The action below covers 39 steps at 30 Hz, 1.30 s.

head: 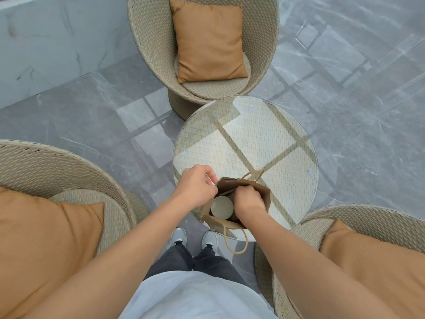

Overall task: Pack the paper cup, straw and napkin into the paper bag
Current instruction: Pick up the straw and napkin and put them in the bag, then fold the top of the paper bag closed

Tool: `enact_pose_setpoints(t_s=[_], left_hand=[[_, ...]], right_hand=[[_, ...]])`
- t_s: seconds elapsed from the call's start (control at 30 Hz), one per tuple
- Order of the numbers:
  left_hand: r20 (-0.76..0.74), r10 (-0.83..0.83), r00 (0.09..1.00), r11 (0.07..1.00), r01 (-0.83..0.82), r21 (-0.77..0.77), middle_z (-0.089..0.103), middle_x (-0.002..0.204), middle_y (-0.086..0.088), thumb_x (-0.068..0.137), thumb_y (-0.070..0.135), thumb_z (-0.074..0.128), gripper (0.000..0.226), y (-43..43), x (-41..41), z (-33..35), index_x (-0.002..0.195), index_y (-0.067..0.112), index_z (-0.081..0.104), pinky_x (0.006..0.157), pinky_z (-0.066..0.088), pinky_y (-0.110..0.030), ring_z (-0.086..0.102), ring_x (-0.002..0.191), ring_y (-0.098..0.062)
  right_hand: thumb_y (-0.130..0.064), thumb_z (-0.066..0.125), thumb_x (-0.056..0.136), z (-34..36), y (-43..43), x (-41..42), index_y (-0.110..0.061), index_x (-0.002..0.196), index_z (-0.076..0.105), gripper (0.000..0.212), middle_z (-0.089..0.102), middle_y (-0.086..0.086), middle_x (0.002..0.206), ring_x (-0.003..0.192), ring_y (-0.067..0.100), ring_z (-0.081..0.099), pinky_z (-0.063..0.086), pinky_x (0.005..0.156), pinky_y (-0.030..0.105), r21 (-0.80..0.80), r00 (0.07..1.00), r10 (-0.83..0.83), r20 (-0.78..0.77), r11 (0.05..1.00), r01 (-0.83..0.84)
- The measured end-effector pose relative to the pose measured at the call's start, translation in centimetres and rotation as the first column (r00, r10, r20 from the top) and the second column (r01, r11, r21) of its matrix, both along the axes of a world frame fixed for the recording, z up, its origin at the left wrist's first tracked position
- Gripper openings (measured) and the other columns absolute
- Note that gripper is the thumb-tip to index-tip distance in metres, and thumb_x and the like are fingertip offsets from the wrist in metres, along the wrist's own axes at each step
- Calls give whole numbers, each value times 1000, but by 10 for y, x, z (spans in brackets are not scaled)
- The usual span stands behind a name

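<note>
At the near edge of the round glass-topped wicker table [276,143], the brown paper bag [266,194] stands upright with its mouth open toward you. Your left hand [195,187] is curled closed at the bag's left rim, thumb and forefinger pinched together on the rim's edge or something thin there; which of the two cannot be told. Your right hand [248,200] is closed into a loose fist and sunk into the bag's mouth, knuckles up; whatever it holds is hidden by the fingers and the bag wall. The paper cup [222,207] sits inside the bag, just left of your right hand, upright with its long axis vertical and its open mouth facing up, so you see its pale round interior. One twisted-paper handle [235,242] hangs down from the bag's near side over the table edge; the other handle [254,174] rises at the far side. Straw and napkin cannot be made out. Three wicker chairs surround the table, each bearing an orange cushion [209,40].
</note>
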<state>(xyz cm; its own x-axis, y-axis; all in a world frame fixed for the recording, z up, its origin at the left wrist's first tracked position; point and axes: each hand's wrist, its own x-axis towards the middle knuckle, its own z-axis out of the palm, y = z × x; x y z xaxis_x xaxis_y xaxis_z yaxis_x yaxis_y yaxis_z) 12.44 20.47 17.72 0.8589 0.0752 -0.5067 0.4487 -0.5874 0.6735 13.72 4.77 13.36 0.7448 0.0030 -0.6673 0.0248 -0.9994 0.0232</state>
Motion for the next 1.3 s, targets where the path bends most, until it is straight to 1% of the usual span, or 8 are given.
enact_pose_setpoints(t_s=[0.27, 0.4, 0.53, 0.7, 0.83, 0.97, 1.13, 1.3], left_hand=[[-2, -41, 999, 999, 41, -13, 70, 68, -1, 76, 6, 64, 19, -7, 7, -1, 81, 24, 59, 61, 60, -32, 69, 51, -16], [-5, -54, 999, 998, 53, -46, 68, 78, -5, 84, 5, 62, 16, -5, 5, -4, 90, 20, 60, 64, 63, -43, 72, 54, -21], [2, -98, 995, 993, 98, -62, 63, 96, -5, 90, 7, 57, 16, -1, 4, -4, 98, 21, 59, 63, 63, -46, 74, 57, -23], [2, -121, 993, 987, 121, -107, 59, 105, -3, 94, 8, 54, 17, 0, -2, -3, 103, 21, 60, 64, 64, -44, 74, 62, -23], [-2, -89, 996, 972, 87, -218, 60, 112, -1, 92, 10, 58, 23, 0, -9, -3, 109, 25, 59, 70, 64, -42, 75, 69, -23], [-3, -192, 981, 936, 182, -303, 52, 132, 11, 82, 18, 67, 55, 10, -23, -5, 130, 38, 49, 81, 61, -39, 73, 86, -12], [64, -413, 908, 858, 412, -305, 13, 146, 44, 60, 37, 91, 129, 20, -43, -16, 143, 65, -4, 78, 59, -24, 59, 112, 3], [141, -447, 883, 867, 467, -173, 12, 155, 31, 47, 52, 93, 145, 8, -51, -33, 143, 62, -14, 80, 55, -22, 60, 106, 2]], right_hand=[[1, 51, 84, 77, -32, -6, -5, 76, 51, 11, 44, 9, 67, 66, 31, 52, 43, 54, 33, 128, 968, 7, 250, 991, -40], [-12, 58, 87, 97, -68, -15, -9, 103, 71, 20, 70, 6, 88, 85, 21, 65, 54, 68, 30, 432, 908, -291, 301, 890, 142], [-22, 69, 84, 96, -107, -31, -20, 117, 65, 33, 69, -8, 100, 83, 5, 65, 54, 69, 21, 592, 866, -466, 185, 756, 280], [-33, 82, 72, 74, -128, -56, -37, 146, 30, 91, 48, -7, 135, 114, 17, 54, 52, 89, 35, 544, 931, -336, -141, 760, 356], [-31, 87, 65, 43, -112, -71, -39, 151, 9, 117, 34, -1, 152, 126, 21, 46, 45, 95, 32, 552, 959, -240, -153, 784, 284], [-34, 90, 57, 15, -96, -76, -49, 147, -10, 135, 19, -2, 159, 136, 22, 36, 42, 100, 32, 625, 964, -218, -154, 734, 266], [-41, 92, 49, -1, -88, -75, -60, 141, -11, 139, 10, -8, 160, 142, 20, 26, 37, 108, 38, 724, 954, -283, -101, 636, 265], [-39, 91, 50, -12, -86, -74, -60, 136, 10, 120, 31, -8, 149, 131, 18, 37, 40, 100, 31, 777, 944, -317, -86, 571, 263]])
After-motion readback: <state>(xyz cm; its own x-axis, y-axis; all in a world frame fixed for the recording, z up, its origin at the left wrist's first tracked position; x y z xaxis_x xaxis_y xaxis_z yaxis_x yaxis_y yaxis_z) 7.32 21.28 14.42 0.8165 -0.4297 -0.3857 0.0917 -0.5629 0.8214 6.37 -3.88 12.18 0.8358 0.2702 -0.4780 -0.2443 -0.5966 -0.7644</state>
